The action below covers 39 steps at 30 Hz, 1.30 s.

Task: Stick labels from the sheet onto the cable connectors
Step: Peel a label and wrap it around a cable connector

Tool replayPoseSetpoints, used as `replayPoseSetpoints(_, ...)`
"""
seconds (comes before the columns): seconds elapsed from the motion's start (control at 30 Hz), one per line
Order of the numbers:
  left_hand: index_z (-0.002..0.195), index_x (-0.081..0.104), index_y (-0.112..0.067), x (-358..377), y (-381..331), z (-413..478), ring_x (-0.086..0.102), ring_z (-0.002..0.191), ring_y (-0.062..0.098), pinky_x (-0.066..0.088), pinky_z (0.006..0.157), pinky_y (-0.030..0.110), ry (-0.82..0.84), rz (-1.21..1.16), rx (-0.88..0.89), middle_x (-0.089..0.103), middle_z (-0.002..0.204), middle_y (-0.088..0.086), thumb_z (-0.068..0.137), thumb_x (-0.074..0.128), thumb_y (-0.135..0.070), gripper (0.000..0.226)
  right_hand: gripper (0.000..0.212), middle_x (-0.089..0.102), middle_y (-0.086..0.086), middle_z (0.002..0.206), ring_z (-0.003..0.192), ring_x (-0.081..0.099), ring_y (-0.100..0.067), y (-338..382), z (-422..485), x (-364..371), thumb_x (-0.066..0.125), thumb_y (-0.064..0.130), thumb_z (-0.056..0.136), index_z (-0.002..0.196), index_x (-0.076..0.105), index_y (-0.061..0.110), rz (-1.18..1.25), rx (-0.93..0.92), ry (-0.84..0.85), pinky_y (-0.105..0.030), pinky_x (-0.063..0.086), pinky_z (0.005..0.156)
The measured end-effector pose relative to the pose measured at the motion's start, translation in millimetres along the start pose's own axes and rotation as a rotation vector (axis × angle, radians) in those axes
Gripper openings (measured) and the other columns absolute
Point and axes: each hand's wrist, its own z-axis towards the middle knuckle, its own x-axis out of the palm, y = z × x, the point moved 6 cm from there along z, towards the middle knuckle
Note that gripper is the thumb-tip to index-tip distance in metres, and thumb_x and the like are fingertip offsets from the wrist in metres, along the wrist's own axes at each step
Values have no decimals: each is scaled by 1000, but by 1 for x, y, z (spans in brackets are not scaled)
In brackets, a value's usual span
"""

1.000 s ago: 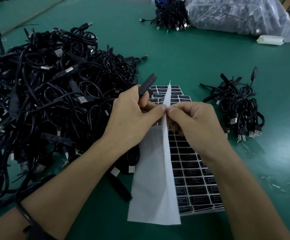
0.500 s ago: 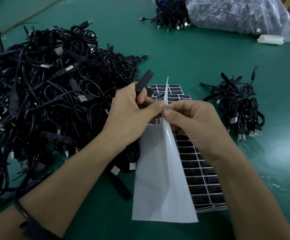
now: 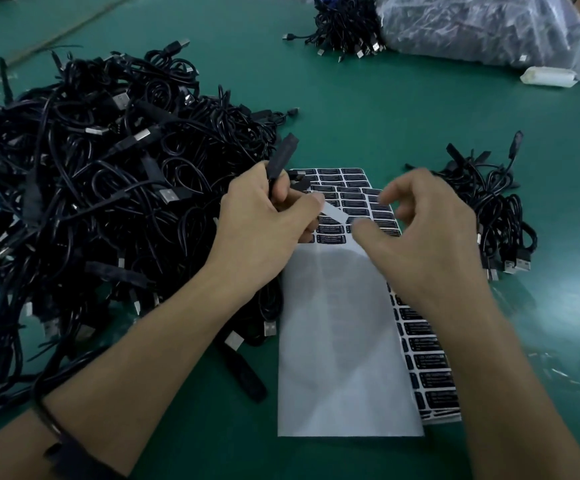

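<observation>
My left hand (image 3: 264,230) grips a black cable connector (image 3: 283,154) that sticks up past the fingers. Its thumb also pinches one end of a small pale label strip (image 3: 333,213). My right hand (image 3: 430,233) hovers blurred just right of the strip, thumb and fingers apart, holding nothing I can see. Under both hands lies the label sheet (image 3: 351,188) with rows of dark labels. A white sheet (image 3: 344,341) lies flat over its near left part.
A large tangle of black cables (image 3: 91,185) fills the left of the green table. A smaller cable bundle (image 3: 500,216) lies to the right. Far back are another bundle (image 3: 347,26), a plastic bag (image 3: 482,29) and a white object (image 3: 550,77).
The white sheet, held up on edge between both hands before, now lies flat. My right hand has let go and moved right. A small pale strip now hangs from my left thumb.
</observation>
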Motion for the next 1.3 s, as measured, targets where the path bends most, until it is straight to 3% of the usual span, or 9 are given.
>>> replayPoseSetpoints(0.13, 74, 36, -20, -2, -3, -1, 70, 73, 35, 60, 72, 54, -24, 109, 15, 69, 68, 7, 76, 71, -22, 35, 25, 51, 7, 92, 83, 54, -14, 29, -11, 15, 74, 34, 75, 92, 59, 23, -50, -179, 53, -33, 46, 68)
replayPoseSetpoints(0.33, 71, 34, -20, 0, -5, -1, 59, 61, 21, 57, 66, 53, -28, 142, 5, 61, 61, -1, 74, 70, -26, 36, 11, 60, 0, 90, 84, 59, -23, 28, -13, 20, 72, 26, 87, 91, 70, 16, -26, -144, -9, -44, 50, 74)
replayPoseSetpoints(0.4, 71, 35, -20, 1, -5, -2, 59, 64, 24, 56, 67, 56, -28, 138, -5, 59, 62, 1, 75, 71, -29, 38, 7, 62, 2, 84, 77, 58, -18, 29, -14, 21, 70, 25, 89, 87, 71, 18, -12, -151, -17, -40, 49, 72)
replayPoseSetpoints(0.47, 71, 36, -19, 2, -6, -2, 65, 69, 31, 56, 66, 53, -25, 118, -3, 57, 65, 9, 79, 71, -33, 38, 7, 63, 12, 73, 69, 56, -5, 26, -13, 19, 71, 21, 88, 81, 73, 21, 101, -113, -30, -26, 46, 68)
replayPoseSetpoints(0.57, 73, 40, -10, 3, -7, -2, 73, 75, 25, 57, 60, 35, -9, 26, -33, 62, 82, 31, 80, 69, -34, 38, 14, 63, 17, 58, 55, 51, 2, 9, -5, 21, 73, 17, 87, 75, 75, 24, 431, 77, 14, -16, 41, 59)
replayPoseSetpoints(0.73, 75, 35, -19, 6, -5, -3, 60, 71, 25, 55, 73, 58, 40, 59, -33, 68, 81, 25, 71, 72, -18, 37, 27, 59, 16, 53, 48, 47, 2, 3, -4, 30, 69, 8, 91, 69, 75, 23, 845, 246, 106, -8, 37, 51)
replayPoseSetpoints(0.9, 75, 32, -20, 7, -5, -3, 53, 67, 25, 49, 67, 56, 56, 27, -32, 66, 82, 31, 70, 69, -10, 39, 25, 59, 17, 52, 47, 48, 3, 3, -4, 30, 70, 8, 90, 71, 76, 23, 826, 231, 127, -7, 37, 50)
replayPoseSetpoints(1.1, 75, 31, -21, 9, -7, -4, 42, 63, 23, 38, 61, 42, 78, -1, -29, 59, 76, 34, 67, 65, -5, 39, 18, 73, 17, 71, 64, 62, 0, 3, -3, 17, 71, 25, 86, 74, 73, 38, 495, 86, -26, -15, 49, 65)
replayPoseSetpoints(1.3, 74, 30, -22, 10, -9, -5, 39, 63, 22, 35, 60, 42, 103, -22, -33, 58, 70, 30, 68, 65, -4, 40, 16, 66, 13, 59, 54, 49, -1, 0, -2, 22, 73, 26, 83, 68, 76, 28, 648, 146, 40, -16, 43, 56)
